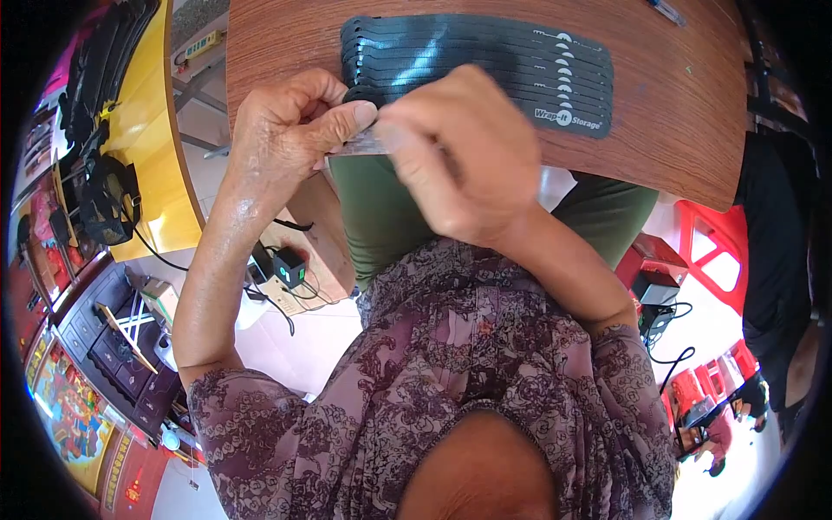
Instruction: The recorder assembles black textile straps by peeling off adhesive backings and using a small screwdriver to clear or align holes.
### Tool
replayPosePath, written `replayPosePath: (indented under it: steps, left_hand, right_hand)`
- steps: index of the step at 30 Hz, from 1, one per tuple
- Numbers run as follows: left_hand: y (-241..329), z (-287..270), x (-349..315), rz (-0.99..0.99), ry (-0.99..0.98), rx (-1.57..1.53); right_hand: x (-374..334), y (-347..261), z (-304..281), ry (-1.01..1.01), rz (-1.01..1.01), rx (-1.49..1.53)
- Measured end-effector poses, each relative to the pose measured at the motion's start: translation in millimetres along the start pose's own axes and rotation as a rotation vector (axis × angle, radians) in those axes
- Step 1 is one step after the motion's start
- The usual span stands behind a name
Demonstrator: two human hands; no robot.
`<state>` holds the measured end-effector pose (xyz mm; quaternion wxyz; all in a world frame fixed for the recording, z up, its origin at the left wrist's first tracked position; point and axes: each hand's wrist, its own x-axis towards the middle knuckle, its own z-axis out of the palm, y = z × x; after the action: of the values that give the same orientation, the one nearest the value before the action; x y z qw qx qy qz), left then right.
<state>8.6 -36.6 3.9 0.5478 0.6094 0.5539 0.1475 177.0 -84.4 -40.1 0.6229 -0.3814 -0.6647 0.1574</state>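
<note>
Fingers of the blurred right hand [475, 156] curl, their hold impossible to tell; the left hand [288, 126] pinches apparent clear film [364, 146], perhaps steadying it; beyond, black fastening straps [485, 69] lie flat on the wood-grain table [685, 130], presumably for support.

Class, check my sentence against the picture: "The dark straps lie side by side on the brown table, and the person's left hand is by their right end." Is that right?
Not quite: the head view shows the left hand by the left end of the dark straps, which do lie side by side on the brown table.
</note>
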Motion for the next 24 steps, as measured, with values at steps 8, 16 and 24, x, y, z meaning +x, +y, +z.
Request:
replayPosePath:
  steps: [8, 16, 24]
  left_hand:
    - [-6.2, 2.8, -1.0, 0.055, 0.054, 0.096]
    - [-3.1, 11.6, -6.8, 0.093, 0.14, 0.193]
    - [-5.2, 12.5, -7.3, 0.122, 0.216, 0.217]
  right_hand:
    - [19.6, 5.1, -27.1, -0.259, 0.348, -0.431]
    - [36.4, 13.2, -23.5, -0.366, 0.367, -0.589]
    - [39.3, 14.6, -23.4, -0.43, 0.416, -0.603]
